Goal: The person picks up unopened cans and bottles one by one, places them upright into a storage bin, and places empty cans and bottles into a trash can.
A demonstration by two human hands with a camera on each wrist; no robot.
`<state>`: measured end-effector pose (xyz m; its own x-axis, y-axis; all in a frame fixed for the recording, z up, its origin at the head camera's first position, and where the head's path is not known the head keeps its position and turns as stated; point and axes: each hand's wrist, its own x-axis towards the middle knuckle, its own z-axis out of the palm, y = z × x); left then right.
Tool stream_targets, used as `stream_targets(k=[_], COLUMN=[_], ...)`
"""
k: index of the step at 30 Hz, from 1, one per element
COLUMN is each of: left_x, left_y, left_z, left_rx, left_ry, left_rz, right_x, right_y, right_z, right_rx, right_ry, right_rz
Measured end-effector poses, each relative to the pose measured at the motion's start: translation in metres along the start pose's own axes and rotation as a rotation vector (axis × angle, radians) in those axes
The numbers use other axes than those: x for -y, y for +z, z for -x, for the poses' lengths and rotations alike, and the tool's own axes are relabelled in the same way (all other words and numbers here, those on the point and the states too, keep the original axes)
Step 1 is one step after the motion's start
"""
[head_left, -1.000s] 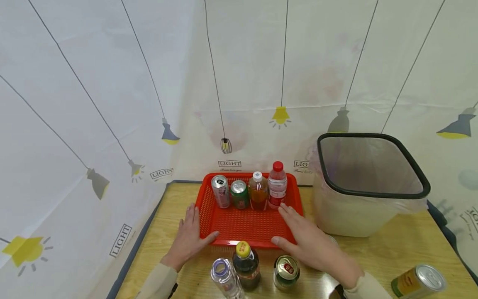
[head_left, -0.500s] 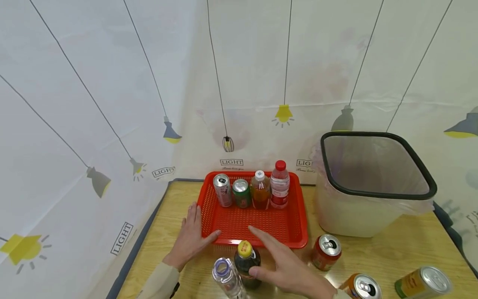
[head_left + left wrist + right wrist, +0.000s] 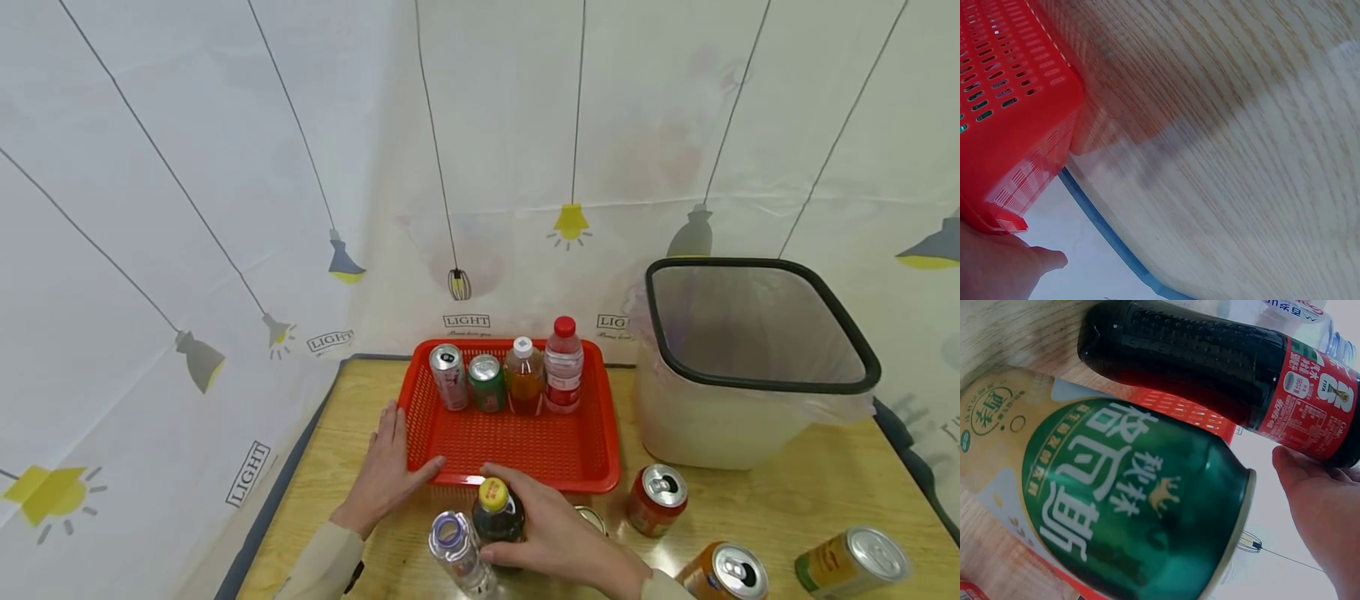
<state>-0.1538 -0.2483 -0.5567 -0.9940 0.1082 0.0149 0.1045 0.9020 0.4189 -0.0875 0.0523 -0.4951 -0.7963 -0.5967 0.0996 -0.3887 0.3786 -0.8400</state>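
Note:
My left hand (image 3: 386, 475) lies with straight fingers along the left rim of the red plastic basket (image 3: 517, 479), thumb at its front corner; the left wrist view shows it at the basket edge. My right hand (image 3: 562, 533) grips a dark cola bottle (image 3: 501, 521) with a yellow cap, thumb on the near side and fingers behind. The bottle's red label shows in the right wrist view. A clear empty bottle (image 3: 459, 550) stands just left of it. A green and gold can (image 3: 1141, 494) stands close by, mostly hidden behind my right hand in the head view.
Two cans and two bottles (image 3: 564, 367) stand along the basket's back. A bin (image 3: 712, 425) with a black rim and liner is at right. A red can (image 3: 657, 500), an orange can (image 3: 723, 571) and a yellow-green can (image 3: 851, 562) are on the table's right side.
My right hand has left the basket's right side, moved left and toward me, and closed around the cola bottle. The red and orange cans became visible. My left hand stays at the basket.

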Motion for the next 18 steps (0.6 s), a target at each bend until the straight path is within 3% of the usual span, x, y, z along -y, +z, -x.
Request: stream_targets(k=[18], left_x=[0.0], left_y=[0.002], left_z=[0.002], left_rx=[-0.022], left_ry=[0.014], left_rz=[0.026], right_x=[-0.007], right_y=[0.011], right_z=[-0.003], right_rx=[-0.044], right_ry=[-0.066], right_rz=[0.093])
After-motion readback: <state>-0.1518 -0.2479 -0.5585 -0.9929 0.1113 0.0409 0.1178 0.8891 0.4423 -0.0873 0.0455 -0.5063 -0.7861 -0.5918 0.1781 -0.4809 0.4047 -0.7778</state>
